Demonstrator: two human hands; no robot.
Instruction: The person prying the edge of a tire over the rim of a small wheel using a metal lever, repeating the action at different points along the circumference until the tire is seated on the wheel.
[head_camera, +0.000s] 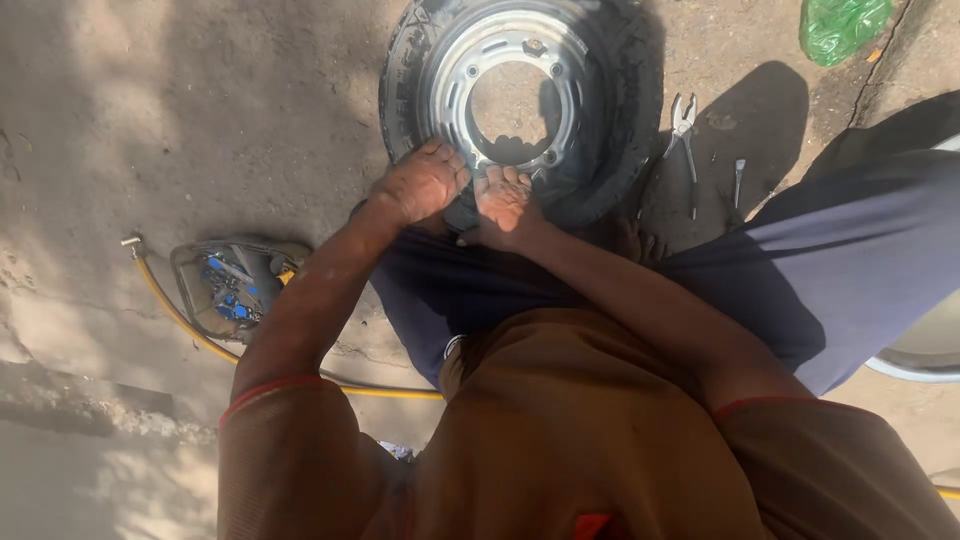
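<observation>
the left hand (425, 183) lies knuckles up on the near edge of the black tyre (625, 130), fingers curled over the rubber and touching the silver rim (452, 75); whether it grips anything cannot be told. just beside it at 3 o'clock, the right hand (505, 205) presses flat, fingers spread narrow, on the same edge. the wheel lies flat on the dirt at 12 o'clock from the person. pliers (684, 125) rest at 2 o'clock, a yellow hose (180, 320) at 9 o'clock.

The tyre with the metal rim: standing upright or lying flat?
Lying flat: the tyre rests on the ground, its rim facing up.
</observation>
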